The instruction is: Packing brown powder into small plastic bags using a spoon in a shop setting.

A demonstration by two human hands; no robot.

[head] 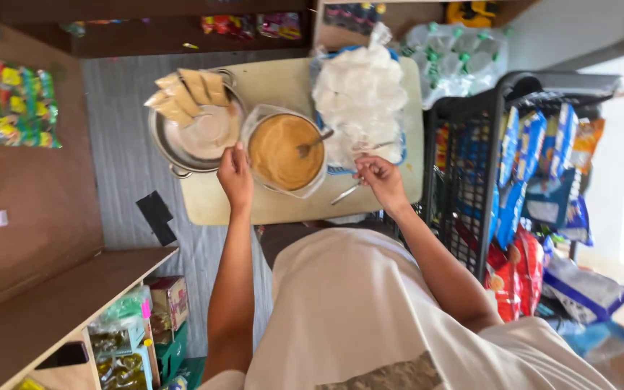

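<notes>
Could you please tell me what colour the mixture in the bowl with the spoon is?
The mixture is orange-tan, like a thick paste; the head view shows it best.

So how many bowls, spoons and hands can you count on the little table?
Bowls: 2, a metal bowl of folded wrappers and a bowl of orange filling
Spoons: 2, a spoon in the filling and a spoon under the right hand
Hands: 2, left hand and right hand
Total: 6
</notes>
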